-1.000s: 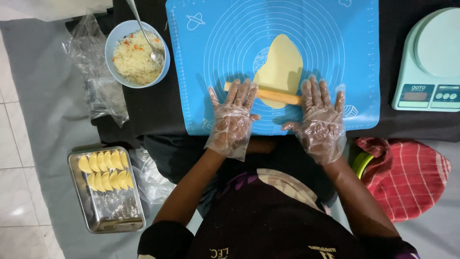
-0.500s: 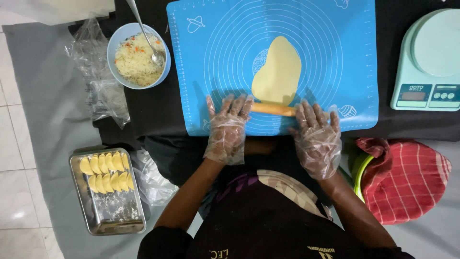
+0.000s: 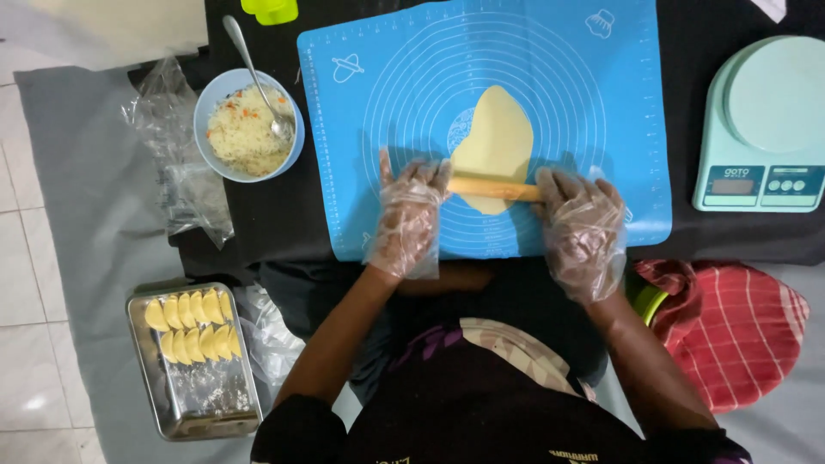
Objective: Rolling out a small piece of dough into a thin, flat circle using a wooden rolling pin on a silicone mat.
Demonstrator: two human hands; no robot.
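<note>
Dough (image 3: 494, 142), pale yellow and rolled flat, is laid near the middle of a blue mat (image 3: 601, 103). A wooden rolling pin (image 3: 492, 189) is laid across the near end of the dough. The pin is pressed down from both ends. The left hand (image 3: 411, 210) is laid flat on the left end, with the fingers (image 3: 421, 176) stretched out and spread apart. The right hand (image 3: 583, 223) is laid flat on the right end in the same way. Neither grip is closed around the pin; both hands are kept open, and only the palms and fingers are rested on it. A thin clear plastic glove is worn on each hand. Both arms are reached forward from the body, with the elbows bent outward.

The mat is spread on a dark surface (image 3: 258, 223).

A light blue bowl (image 3: 206, 99) is placed to the left of the mat. It is filled with a pale chopped filling with small orange bits. A metal spoon (image 3: 258, 73) is stuck in it, with the handle leaned over the far rim.

A metal tray (image 3: 198, 404) is set lower down on the left, on a grey cloth. Two rows of small folded yellow pastries (image 3: 191, 325) are packed in its far end. The near end is dusted with flour.

A crumpled clear plastic bag (image 3: 185, 172) is seen beside the bowl.

A pale green kitchen scale (image 3: 765, 120) is placed to the right of the mat. A red checked cloth (image 3: 739, 335) is laid below it.
</note>
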